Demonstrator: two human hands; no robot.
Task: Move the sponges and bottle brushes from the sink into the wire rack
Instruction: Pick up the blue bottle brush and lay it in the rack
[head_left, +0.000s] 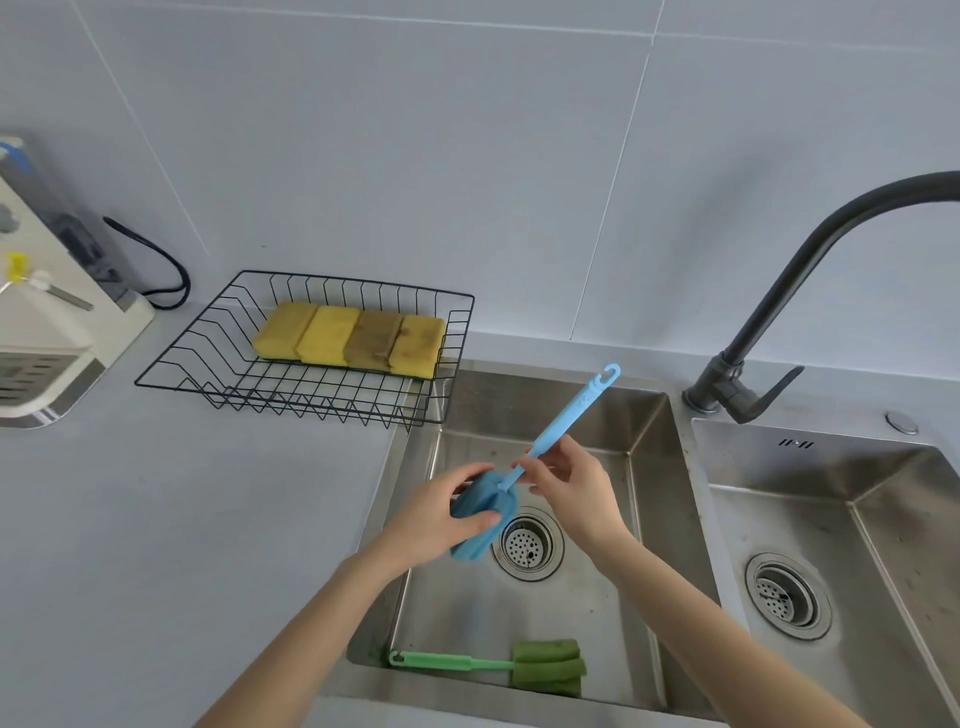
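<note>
A blue bottle brush hangs over the left sink basin, its handle pointing up and away. My left hand grips its blue sponge head. My right hand pinches the thin stem just above the head. A green bottle brush lies flat on the sink floor near the front edge, handle to the left. The black wire rack stands on the counter left of the sink, with several yellow sponges lined up at its back.
A dark faucet arches between the two basins. The right basin holds only its drain. A white appliance with a black cord stands at the far left. Grey counter spreads in front of the rack.
</note>
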